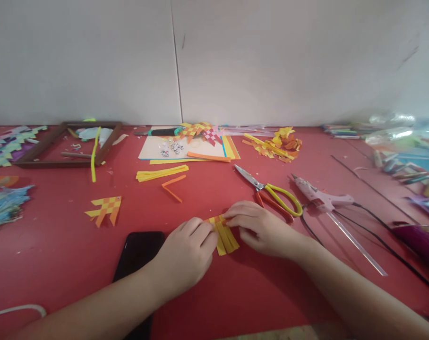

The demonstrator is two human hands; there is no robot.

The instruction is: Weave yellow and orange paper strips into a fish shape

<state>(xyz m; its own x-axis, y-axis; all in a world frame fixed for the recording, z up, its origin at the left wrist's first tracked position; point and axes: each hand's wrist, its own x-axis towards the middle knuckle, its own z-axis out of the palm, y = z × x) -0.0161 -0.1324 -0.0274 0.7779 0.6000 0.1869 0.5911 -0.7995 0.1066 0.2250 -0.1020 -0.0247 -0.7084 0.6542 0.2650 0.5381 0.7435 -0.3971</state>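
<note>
A small weave of yellow and orange paper strips (226,238) lies between my two hands, its yellow ends fanning toward me. My left hand (191,250) pinches its left side, fingers curled and closed. On the upper right edge, the fingers of my right hand (252,224) are closed on the same weave; their tips partly hide it. Left of my hands sits a finished woven paper fish (106,208) in yellow and orange. Beyond the weave lie a bent orange strip (172,188) and a bundle of yellow strips (162,173).
Scissors (267,191) and a pink glue gun (321,193) with its cord lie to the right. A black phone (140,250) is under my left forearm. Farther back are paper sheets (158,150), a cutter knife (163,132), a brown frame (58,164) and paper scraps (283,144).
</note>
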